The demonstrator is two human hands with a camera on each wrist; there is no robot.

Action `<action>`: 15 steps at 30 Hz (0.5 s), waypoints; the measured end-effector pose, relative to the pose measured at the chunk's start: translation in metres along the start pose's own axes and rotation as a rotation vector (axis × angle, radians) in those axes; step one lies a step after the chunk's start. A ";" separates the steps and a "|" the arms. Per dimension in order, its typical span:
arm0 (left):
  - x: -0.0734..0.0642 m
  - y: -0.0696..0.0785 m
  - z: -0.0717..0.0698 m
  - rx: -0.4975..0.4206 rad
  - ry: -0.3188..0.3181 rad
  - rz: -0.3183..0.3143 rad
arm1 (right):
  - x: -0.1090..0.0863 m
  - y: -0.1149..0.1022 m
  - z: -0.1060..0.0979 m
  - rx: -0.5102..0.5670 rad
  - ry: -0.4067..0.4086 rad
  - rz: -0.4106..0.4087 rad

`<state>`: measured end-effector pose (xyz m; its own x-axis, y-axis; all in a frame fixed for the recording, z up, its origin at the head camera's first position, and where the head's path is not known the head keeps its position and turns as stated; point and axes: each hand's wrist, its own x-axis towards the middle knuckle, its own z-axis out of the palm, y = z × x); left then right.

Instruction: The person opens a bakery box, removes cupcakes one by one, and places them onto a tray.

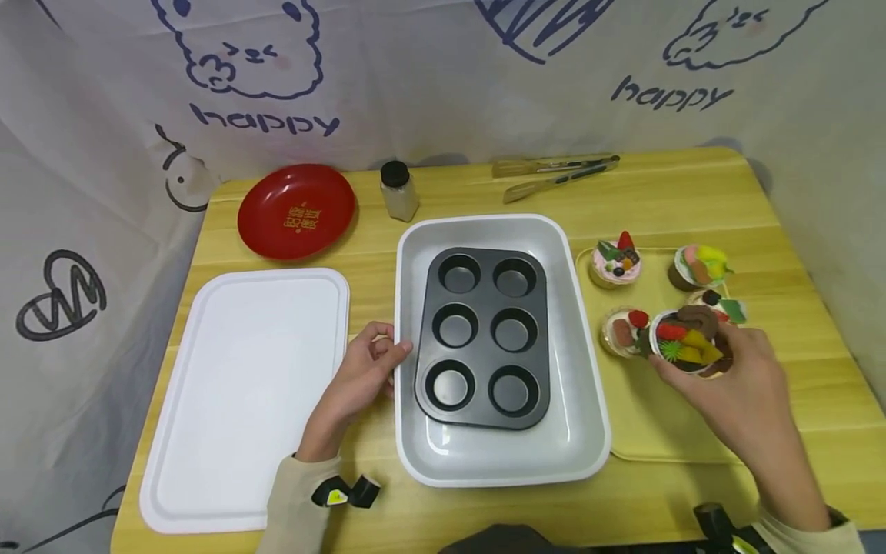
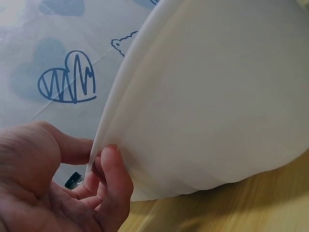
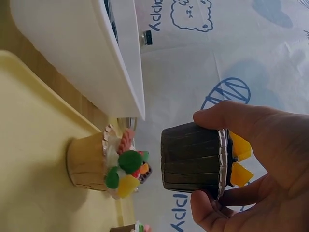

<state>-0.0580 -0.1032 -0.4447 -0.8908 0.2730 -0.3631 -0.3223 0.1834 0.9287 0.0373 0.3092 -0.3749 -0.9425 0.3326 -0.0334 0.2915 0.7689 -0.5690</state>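
Note:
My right hand (image 1: pixel 747 392) holds a cupcake (image 3: pixel 190 157) by its dark paper cup, thumb on one side and fingers on the other. Yellow and red fruit pieces and a chocolate curl top it. In the right wrist view it is lifted over the yellow tray (image 1: pixel 664 431), beside a cupcake in a tan cup (image 3: pixel 89 162). My left hand (image 1: pixel 353 381) pinches the left rim of a deep white tub (image 1: pixel 498 465). Inside the tub lies a dark muffin pan (image 1: pixel 485 338), its several wells bare.
More decorated cupcakes stand on the yellow tray, one with pink cream (image 1: pixel 616 265) at its back. A flat white tray (image 1: pixel 256 400) lies left of the tub. Behind are a red plate (image 1: pixel 298 211), a black-capped jar (image 1: pixel 399 196) and tongs (image 1: pixel 561 173).

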 end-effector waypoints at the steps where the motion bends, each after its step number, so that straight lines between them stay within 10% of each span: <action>1: 0.000 0.000 0.000 0.001 0.002 -0.002 | -0.002 0.000 0.001 0.001 0.007 0.002; 15: 0.000 0.002 0.005 -0.020 0.025 -0.025 | -0.028 0.008 0.017 0.048 0.059 0.057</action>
<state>-0.0570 -0.0984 -0.4435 -0.8901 0.2451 -0.3844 -0.3507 0.1707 0.9208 0.0637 0.2967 -0.3927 -0.9131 0.4073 -0.0194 0.3346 0.7212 -0.6066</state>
